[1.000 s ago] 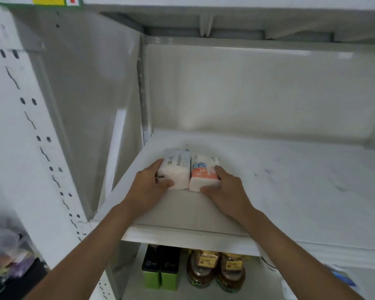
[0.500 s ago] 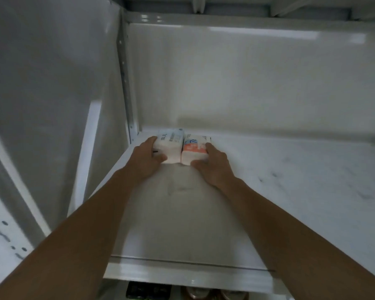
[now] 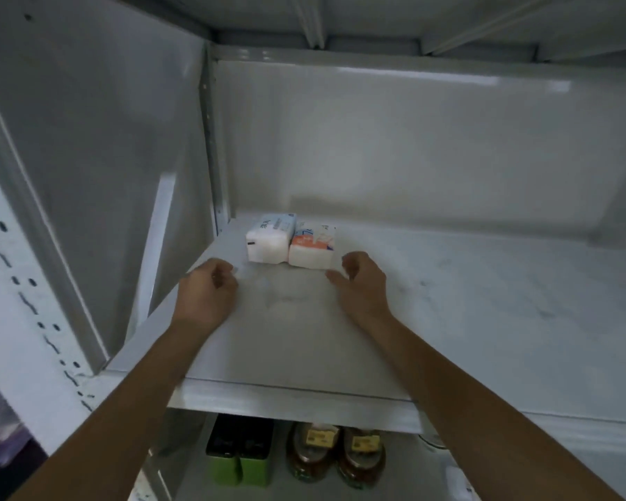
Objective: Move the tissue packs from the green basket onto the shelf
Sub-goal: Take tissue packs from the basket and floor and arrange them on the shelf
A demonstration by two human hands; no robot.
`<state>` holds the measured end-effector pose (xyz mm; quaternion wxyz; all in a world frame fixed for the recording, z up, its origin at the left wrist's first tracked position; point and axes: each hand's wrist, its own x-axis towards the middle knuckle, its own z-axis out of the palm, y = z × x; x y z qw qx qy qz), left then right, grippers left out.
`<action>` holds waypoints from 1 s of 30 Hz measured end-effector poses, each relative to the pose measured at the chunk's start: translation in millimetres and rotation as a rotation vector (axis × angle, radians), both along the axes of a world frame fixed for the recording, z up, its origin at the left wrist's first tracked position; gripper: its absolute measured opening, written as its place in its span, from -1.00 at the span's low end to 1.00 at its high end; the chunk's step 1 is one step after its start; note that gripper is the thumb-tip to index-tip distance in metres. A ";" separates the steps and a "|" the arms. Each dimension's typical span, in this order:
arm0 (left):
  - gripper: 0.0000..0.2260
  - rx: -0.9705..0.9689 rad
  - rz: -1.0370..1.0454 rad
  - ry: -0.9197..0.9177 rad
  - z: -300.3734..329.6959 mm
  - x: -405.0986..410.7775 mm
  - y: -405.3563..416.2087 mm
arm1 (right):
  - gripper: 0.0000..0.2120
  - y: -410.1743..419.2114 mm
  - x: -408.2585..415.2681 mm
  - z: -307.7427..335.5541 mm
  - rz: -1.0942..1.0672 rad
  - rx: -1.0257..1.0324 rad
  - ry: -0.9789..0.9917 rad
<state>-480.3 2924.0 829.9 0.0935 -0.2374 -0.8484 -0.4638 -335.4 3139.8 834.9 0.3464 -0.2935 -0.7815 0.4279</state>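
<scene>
Two tissue packs stand side by side at the back left corner of the white shelf (image 3: 449, 320). The left pack (image 3: 270, 238) is white with a pale blue top. Touching it on the right is a white pack with an orange band (image 3: 312, 245). My left hand (image 3: 207, 294) hovers just in front and to the left of them, fingers loosely curled, holding nothing. To the packs' front right is my right hand (image 3: 360, 283), fingers apart and empty. Neither hand touches a pack. The green basket is out of sight.
The shelf's left side wall (image 3: 98, 175) and back panel (image 3: 412, 157) close in the corner. On the shelf below stand two green boxes with dark tops (image 3: 239, 453) and two amber bottles (image 3: 335, 453). A perforated upright (image 3: 33, 320) runs down the left.
Both hands pushed the two packs back to the rear left corner, then let go and drew back toward me. The packs now stand free.
</scene>
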 end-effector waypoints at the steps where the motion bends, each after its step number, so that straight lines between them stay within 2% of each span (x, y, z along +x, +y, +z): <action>1: -0.85 -0.007 -0.028 0.018 0.3 13.0 -10.8 | -0.72 -5.2 15.1 -0.1 0.019 -0.024 0.005; 4: -0.85 0.030 -0.068 0.097 -1.8 54.6 -39.4 | -0.84 -20.1 69.8 -3.1 0.109 -0.130 0.069; 7: -0.74 0.182 -0.023 0.115 -11.3 92.5 -54.6 | -0.87 -37.2 122.0 -4.0 0.157 -0.124 0.151; 10: -0.71 0.358 -0.064 0.091 -30.3 132.5 -62.2 | -0.88 -62.3 170.7 -17.1 0.190 0.133 0.234; 13: -0.86 0.406 -0.207 0.358 -51.6 174.4 -59.2 | -0.93 -78.4 214.5 -54.8 0.229 0.512 0.207; 14: -0.91 0.382 -0.267 0.425 -61.6 187.1 -55.1 | -0.93 -78.7 228.4 -71.4 0.240 0.574 0.166; 16: -0.92 0.280 -0.400 0.449 -85.3 212.1 -43.5 | -0.85 -74.2 254.4 -104.7 0.245 0.587 0.063; 18: -0.83 0.101 -0.510 0.381 -110.3 234.7 -30.9 | -0.72 -68.0 278.5 -131.9 0.220 0.542 -0.093; 21: -0.61 -0.186 -0.603 0.270 -149.5 261.2 -16.3 | -0.48 -57.9 312.6 -166.4 0.168 0.443 -0.481; 23: -0.52 -0.339 -0.665 0.222 -173.8 275.0 -7.6 | -0.38 -52.6 335.6 -189.1 0.165 0.390 -0.668; 27: -0.43 -0.580 -0.772 0.011 -220.4 305.1 3.1 | -0.33 -51.8 384.2 -236.7 0.113 0.295 -0.860; 30: -0.47 -0.710 -0.796 -0.031 -256.9 330.9 5.5 | -0.33 -53.1 421.9 -275.0 0.096 0.180 -0.979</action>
